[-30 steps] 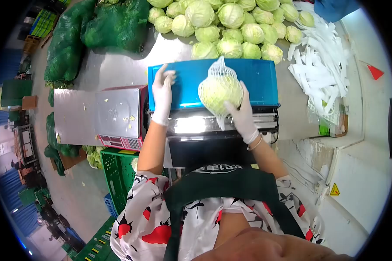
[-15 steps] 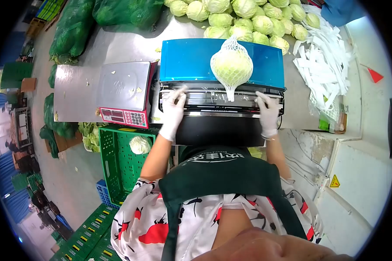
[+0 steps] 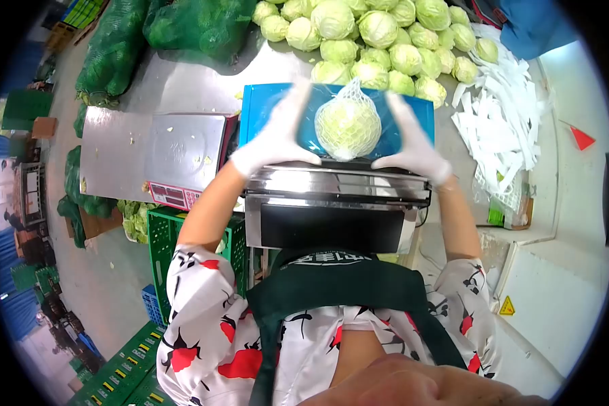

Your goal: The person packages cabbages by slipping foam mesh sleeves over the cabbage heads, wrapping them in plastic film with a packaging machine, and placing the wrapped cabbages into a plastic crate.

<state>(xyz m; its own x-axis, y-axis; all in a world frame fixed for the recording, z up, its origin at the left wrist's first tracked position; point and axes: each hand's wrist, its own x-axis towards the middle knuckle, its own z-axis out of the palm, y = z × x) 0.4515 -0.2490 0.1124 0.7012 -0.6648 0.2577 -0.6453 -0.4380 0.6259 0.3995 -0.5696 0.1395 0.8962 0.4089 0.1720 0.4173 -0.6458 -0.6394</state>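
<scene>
A pale green cabbage (image 3: 348, 128) in white netting sits on the blue top (image 3: 254, 115) of a wrapping machine. Clear plastic film (image 3: 311, 111) appears to stretch over it, though its edges are hard to make out. On the cabbage's left is my left hand (image 3: 277, 135), white-gloved, fingers stretched forward and thumb pointing inward. My right hand (image 3: 416, 145), also gloved, mirrors it on the other side, with thumb and fingers spread. Both are apart from the cabbage, above the machine's metal front bars (image 3: 338, 181). Whether either touches the film is unclear; the left fingertips are blurred.
Loose cabbages (image 3: 379, 30) are heaped behind the machine. To the left stands a scale (image 3: 186, 149); white netting sleeves (image 3: 490, 122) lie to the right. Green net sacks (image 3: 196, 30) rest at the back left. A green crate (image 3: 159, 250) is below the scale.
Both hands have moved forward from the front bars to either side of the netted cabbage, and their fingers have spread. Film now seems to cover the cabbage. In view, the machine sits slightly lower.
</scene>
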